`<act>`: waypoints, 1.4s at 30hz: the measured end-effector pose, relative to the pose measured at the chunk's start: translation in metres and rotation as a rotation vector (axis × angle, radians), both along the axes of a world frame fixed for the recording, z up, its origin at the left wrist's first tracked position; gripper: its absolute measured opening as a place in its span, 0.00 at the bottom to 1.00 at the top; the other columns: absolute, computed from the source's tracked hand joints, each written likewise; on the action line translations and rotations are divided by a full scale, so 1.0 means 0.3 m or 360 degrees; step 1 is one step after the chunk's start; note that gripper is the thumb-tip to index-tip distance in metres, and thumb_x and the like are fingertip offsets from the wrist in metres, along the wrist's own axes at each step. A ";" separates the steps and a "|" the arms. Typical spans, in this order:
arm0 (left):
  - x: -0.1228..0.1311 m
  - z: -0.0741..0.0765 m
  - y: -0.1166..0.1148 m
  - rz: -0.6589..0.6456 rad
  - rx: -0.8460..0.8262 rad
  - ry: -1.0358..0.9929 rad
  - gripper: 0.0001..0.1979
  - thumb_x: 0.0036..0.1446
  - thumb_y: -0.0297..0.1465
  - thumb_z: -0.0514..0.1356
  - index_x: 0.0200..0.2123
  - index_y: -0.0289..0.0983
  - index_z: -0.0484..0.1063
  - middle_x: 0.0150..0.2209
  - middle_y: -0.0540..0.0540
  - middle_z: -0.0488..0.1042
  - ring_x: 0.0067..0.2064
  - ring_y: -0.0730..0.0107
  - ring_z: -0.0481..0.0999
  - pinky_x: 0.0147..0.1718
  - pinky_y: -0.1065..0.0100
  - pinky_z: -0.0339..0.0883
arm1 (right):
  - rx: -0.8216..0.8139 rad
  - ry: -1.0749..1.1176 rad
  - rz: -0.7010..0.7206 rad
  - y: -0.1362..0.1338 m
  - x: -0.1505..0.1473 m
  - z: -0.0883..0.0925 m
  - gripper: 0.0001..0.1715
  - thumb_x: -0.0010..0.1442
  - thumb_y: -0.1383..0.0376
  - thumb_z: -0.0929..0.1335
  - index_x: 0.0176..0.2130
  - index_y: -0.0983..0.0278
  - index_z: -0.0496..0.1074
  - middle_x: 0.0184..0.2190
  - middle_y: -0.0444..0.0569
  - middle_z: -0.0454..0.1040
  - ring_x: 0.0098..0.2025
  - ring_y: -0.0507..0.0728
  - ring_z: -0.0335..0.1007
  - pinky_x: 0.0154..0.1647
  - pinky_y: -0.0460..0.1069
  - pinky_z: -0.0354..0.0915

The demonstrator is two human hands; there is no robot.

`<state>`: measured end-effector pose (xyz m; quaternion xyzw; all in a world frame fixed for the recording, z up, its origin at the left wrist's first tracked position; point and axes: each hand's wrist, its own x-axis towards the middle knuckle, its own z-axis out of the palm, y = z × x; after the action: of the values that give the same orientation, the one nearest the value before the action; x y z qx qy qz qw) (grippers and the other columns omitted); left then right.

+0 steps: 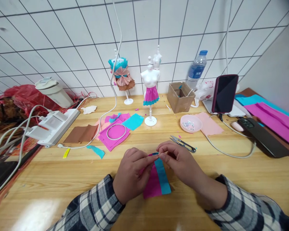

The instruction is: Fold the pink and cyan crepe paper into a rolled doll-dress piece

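Observation:
Both hands pinch the far end of a strip of crepe paper (156,181), magenta on the left and blue on the right, lying on the wooden table (62,179). My left hand (131,175) grips its left edge with curled fingers. My right hand (180,163) pinches the top edge from the right. Small thread snips (183,143) lie just beyond my right hand. Two small white mannequins stand farther back: one (150,93) wears a magenta and blue paper skirt, the other (121,77) a blue and brown paper dress.
Magenta, blue and brown paper pieces with a wire ring (116,131) lie to the left. A pink dish (190,123), cardboard box (180,96), water bottle (197,69) and propped phone (224,93) stand at right. A power strip (53,125) with cables sits at left.

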<state>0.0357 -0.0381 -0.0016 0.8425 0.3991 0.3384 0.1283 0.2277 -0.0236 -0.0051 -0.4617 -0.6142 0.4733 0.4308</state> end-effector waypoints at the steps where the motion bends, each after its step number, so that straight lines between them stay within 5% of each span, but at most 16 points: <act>1: -0.002 0.000 0.006 0.0002 -0.0053 -0.0047 0.12 0.61 0.25 0.57 0.45 0.40 0.77 0.30 0.47 0.75 0.34 0.69 0.70 0.33 0.66 0.63 | -0.0095 0.0061 0.0006 0.007 0.012 -0.002 0.09 0.58 0.59 0.69 0.30 0.61 0.73 0.36 0.47 0.75 0.27 0.51 0.67 0.25 0.46 0.65; 4: -0.006 0.007 0.047 0.0095 -0.0177 -0.0018 0.08 0.61 0.30 0.60 0.40 0.40 0.79 0.33 0.46 0.75 0.37 0.68 0.72 0.36 0.66 0.65 | -0.0141 0.0032 -0.0029 0.034 0.061 -0.018 0.11 0.58 0.57 0.70 0.32 0.61 0.76 0.37 0.47 0.76 0.26 0.50 0.67 0.24 0.46 0.66; 8: 0.015 0.020 0.131 0.0105 -0.0341 0.0335 0.12 0.55 0.37 0.65 0.42 0.40 0.79 0.41 0.44 0.76 0.44 0.61 0.73 0.44 0.60 0.64 | 0.0310 -0.0325 0.0053 0.060 0.123 -0.064 0.07 0.60 0.62 0.70 0.36 0.56 0.81 0.39 0.47 0.78 0.42 0.55 0.74 0.43 0.51 0.70; 14: 0.055 0.004 0.181 0.0033 -0.0603 0.0638 0.06 0.58 0.30 0.60 0.31 0.40 0.78 0.34 0.47 0.76 0.39 0.64 0.73 0.40 0.63 0.61 | 0.0682 -0.0646 0.0282 0.064 0.145 -0.106 0.13 0.64 0.64 0.67 0.46 0.50 0.78 0.46 0.45 0.77 0.44 0.54 0.74 0.45 0.53 0.71; 23: 0.004 0.057 0.133 -0.0225 -0.1784 -0.0210 0.11 0.59 0.38 0.58 0.35 0.35 0.71 0.26 0.53 0.70 0.27 0.76 0.65 0.26 0.74 0.57 | 0.1137 -0.0510 0.0280 0.025 0.127 -0.047 0.12 0.61 0.69 0.70 0.45 0.58 0.75 0.52 0.50 0.71 0.45 0.54 0.70 0.45 0.51 0.70; 30: -0.013 0.048 0.149 -0.0256 -0.1776 -0.0076 0.11 0.57 0.36 0.60 0.36 0.35 0.78 0.32 0.50 0.77 0.33 0.73 0.70 0.35 0.72 0.63 | 0.1345 -0.0791 0.0402 0.015 0.127 -0.035 0.12 0.60 0.69 0.70 0.45 0.57 0.74 0.58 0.51 0.65 0.54 0.59 0.66 0.53 0.57 0.65; 42: -0.015 0.060 0.146 -0.0140 -0.1850 -0.0098 0.11 0.54 0.37 0.62 0.34 0.35 0.78 0.30 0.50 0.76 0.32 0.72 0.70 0.34 0.72 0.63 | 0.1400 -0.0920 0.0360 0.005 0.125 -0.038 0.15 0.60 0.69 0.69 0.46 0.55 0.75 0.65 0.49 0.58 0.58 0.61 0.62 0.57 0.59 0.62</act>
<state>0.0311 0.0058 0.0165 0.6393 0.4799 0.0825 0.5951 0.2652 -0.0222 -0.0164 -0.2801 -0.8939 0.0683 0.3432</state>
